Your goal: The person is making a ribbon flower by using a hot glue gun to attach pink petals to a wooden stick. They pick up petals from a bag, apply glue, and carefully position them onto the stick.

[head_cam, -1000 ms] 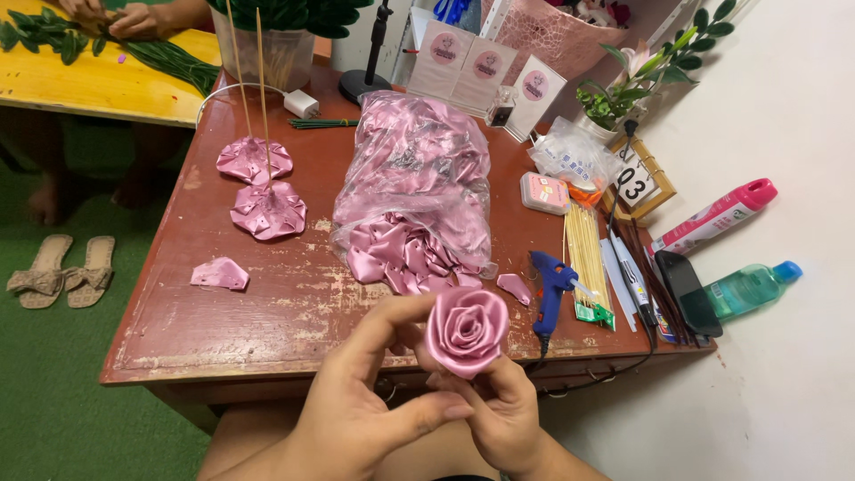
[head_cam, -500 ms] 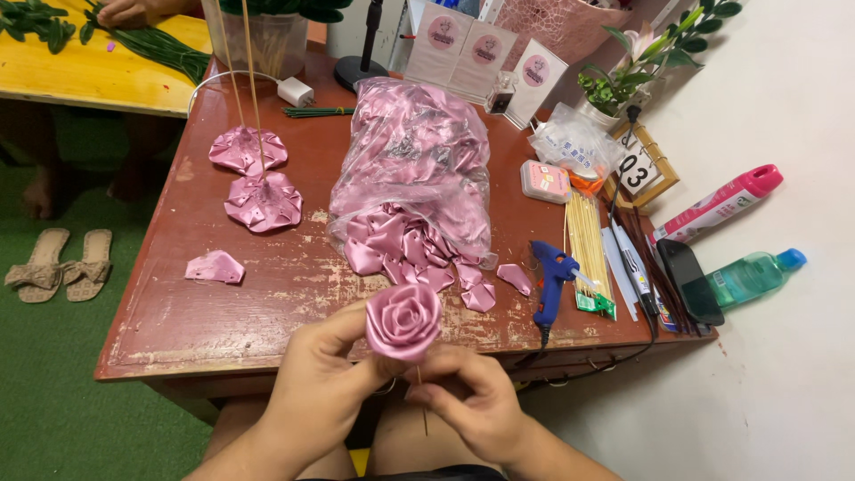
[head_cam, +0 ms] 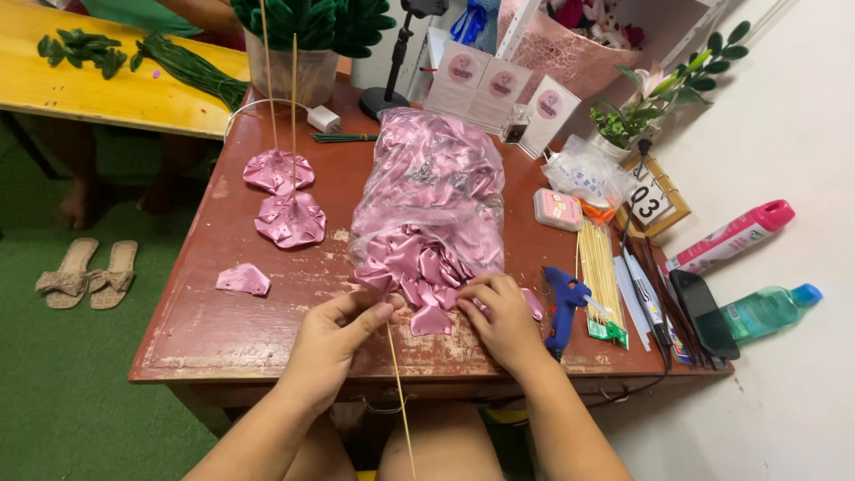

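My left hand (head_cam: 338,337) pinches the top of a thin wooden stick (head_cam: 401,401), which slants down past the table's front edge between my knees. The pink satin rose is not clearly visible; it is hidden by the hand or lost among the petals. My right hand (head_cam: 504,322) rests with curled fingers on the pink satin petals (head_cam: 410,260) spilling from a clear plastic bag (head_cam: 432,183). I cannot see whether it grips one. A loose petal (head_cam: 431,322) lies between my hands.
Two pink satin discs on upright sticks (head_cam: 290,220) and a single petal (head_cam: 242,280) lie on the worn red table (head_cam: 258,352) at left. At right are a blue glue gun (head_cam: 565,307), a skewer bundle (head_cam: 598,267), a phone (head_cam: 704,313) and bottles (head_cam: 764,312). Sandals (head_cam: 85,273) lie on the green floor.
The rose held up in both hands has gone down out of sight. My left hand now holds the stick at the table, and my right hand has reached onto the petal pile.
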